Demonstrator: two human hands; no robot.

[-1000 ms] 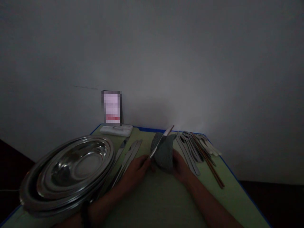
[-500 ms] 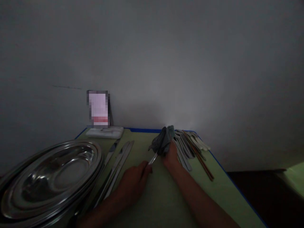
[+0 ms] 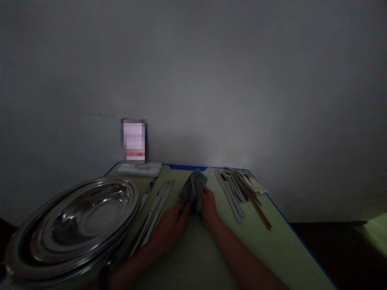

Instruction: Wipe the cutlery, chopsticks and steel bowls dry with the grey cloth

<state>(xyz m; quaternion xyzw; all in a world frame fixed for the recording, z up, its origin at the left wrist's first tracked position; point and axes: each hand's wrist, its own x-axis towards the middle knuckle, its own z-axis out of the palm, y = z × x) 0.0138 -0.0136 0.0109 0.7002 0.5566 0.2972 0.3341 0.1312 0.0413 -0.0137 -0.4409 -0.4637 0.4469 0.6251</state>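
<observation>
A grey cloth (image 3: 192, 187) is bunched over the middle of the table between my two hands. My right hand (image 3: 208, 205) is closed on its right side, fingers pressed into the folds. At the cloth's lower left edge, my left hand (image 3: 173, 221) is closed around the end of a slim silver piece of cutlery. The cloth and fingers now cover that piece, so its kind cannot be made out. Several table knives (image 3: 157, 205) lie left of my left hand. To the right of my right hand are silver knives (image 3: 231, 197), with spoons and forks (image 3: 237, 187) beyond them.
Large steel dishes (image 3: 90, 217) are stacked at the left. Brown chopsticks (image 3: 256, 205) and white spoons (image 3: 256, 184) lie at the right. A blurred-out phone-like screen (image 3: 134, 141) stands on a white block (image 3: 140, 169) against the wall. The table (image 3: 193, 257) has a blue edge.
The cloth and my right hand have come down and left, closer to my left hand. The silver shaft that showed between them is now covered. The view has shifted slightly.
</observation>
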